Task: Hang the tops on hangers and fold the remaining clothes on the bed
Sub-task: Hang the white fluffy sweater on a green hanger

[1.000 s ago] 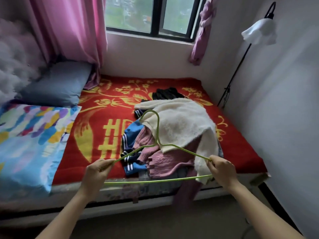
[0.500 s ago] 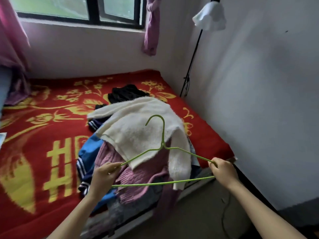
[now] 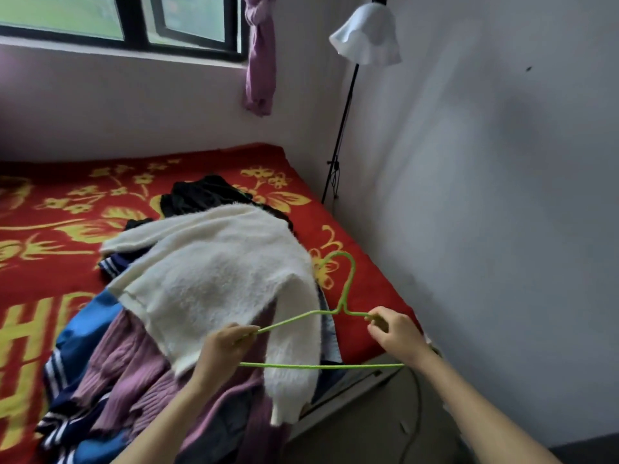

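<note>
Clothes (image 3: pixel 110 390) sit heaped on the red bed (image 3: pixel 50 279): a blue striped garment (image 3: pixel 83 333) and a mauve knit (image 3: pixel 144 363) lie left of and under the white sweater (image 3: pixel 214 279), with a black garment (image 3: pixel 197 195) behind it. At the sweater's near hem the left hand (image 3: pixel 222 346) pinches one shoulder of the green hanger (image 3: pixel 318 366). The right hand (image 3: pixel 395 336), just right of the sweater's sleeve, grips the other shoulder with curled fingers. A floor lamp (image 3: pixel 366 35) stands beyond, to the right.
</note>
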The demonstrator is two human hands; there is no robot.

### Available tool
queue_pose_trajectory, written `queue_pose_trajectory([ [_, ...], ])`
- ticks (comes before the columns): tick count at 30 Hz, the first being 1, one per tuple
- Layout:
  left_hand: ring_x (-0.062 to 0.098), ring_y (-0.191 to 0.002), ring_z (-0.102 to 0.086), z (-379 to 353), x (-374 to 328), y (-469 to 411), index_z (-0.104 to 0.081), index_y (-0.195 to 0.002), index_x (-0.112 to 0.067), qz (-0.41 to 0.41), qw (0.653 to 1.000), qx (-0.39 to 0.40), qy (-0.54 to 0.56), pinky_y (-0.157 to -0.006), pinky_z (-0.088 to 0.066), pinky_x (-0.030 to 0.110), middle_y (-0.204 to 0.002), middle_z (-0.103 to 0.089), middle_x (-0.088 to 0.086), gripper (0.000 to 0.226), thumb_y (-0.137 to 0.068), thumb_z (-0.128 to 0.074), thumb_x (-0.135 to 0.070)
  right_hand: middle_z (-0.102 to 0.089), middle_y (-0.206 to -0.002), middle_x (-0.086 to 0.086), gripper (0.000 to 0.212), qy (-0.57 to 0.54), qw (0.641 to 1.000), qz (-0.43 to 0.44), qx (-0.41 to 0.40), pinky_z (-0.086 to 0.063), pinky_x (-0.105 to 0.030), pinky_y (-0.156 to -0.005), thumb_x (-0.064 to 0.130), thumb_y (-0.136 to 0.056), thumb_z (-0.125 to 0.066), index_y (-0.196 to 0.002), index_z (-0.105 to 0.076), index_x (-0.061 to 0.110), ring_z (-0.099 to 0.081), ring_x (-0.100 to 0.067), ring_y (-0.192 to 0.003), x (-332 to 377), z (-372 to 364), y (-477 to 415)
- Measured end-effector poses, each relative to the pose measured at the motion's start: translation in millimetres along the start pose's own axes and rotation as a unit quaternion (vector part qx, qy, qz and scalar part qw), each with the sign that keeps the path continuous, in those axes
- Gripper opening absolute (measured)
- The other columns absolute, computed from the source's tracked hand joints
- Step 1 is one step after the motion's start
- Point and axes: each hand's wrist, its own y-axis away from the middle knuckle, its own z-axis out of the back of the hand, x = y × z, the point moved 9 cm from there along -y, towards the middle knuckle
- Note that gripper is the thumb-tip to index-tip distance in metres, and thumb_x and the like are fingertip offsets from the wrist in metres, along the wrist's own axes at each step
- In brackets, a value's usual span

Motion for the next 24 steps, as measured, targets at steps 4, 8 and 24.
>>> queue_pose_trajectory([
  [4, 0.004, -0.057, -0.052, -34, 0, -13, -0.061, -0.102, -0.033, 0.003, 1.000, 0.022, 0.018, -0.052, -0.037, 0.018, -0.076, -0.061, -0.022, 0.032, -0.071, -0.065, -0.024, -0.060, -0.059, 0.012, 0.013, -0.190, 0.977, 0.007, 0.101, -0.042, -0.016, -0.060, 0.009, -0.085, -0.065, -0.080, -0.062, 0.021, -0.053, 0.004, -0.054, 23, -23, -20],
  [8, 0.010, -0.062, -0.055, -30, 33, -48, -0.065, -0.097, -0.031, 0.017, 0.999, 0.018, -0.029, -0.055, -0.041, 0.028, -0.082, -0.062, -0.010, 0.035, -0.066, -0.068, -0.015, -0.053, -0.053, 0.005, 0.015, -0.245, 0.957, -0.010, 0.153, -0.034, -0.012, -0.046, 0.012, -0.092, -0.058, -0.077, -0.063, 0.013, -0.045, 0.000, -0.040, 32, -40, -55],
  [24, 0.027, -0.138, -0.024, -9, 161, -162, -0.039, -0.142, -0.019, 0.242, 0.942, 0.119, -0.201, -0.111, -0.025, 0.041, -0.148, -0.032, 0.011, 0.051, -0.094, -0.052, -0.031, -0.060, -0.062, -0.011, 0.024, -0.313, 0.933, -0.169, 0.060, -0.024, -0.015, -0.030, 0.018, -0.101, -0.038, -0.094, -0.057, 0.004, -0.039, -0.005, -0.030, 11, -42, -235],
])
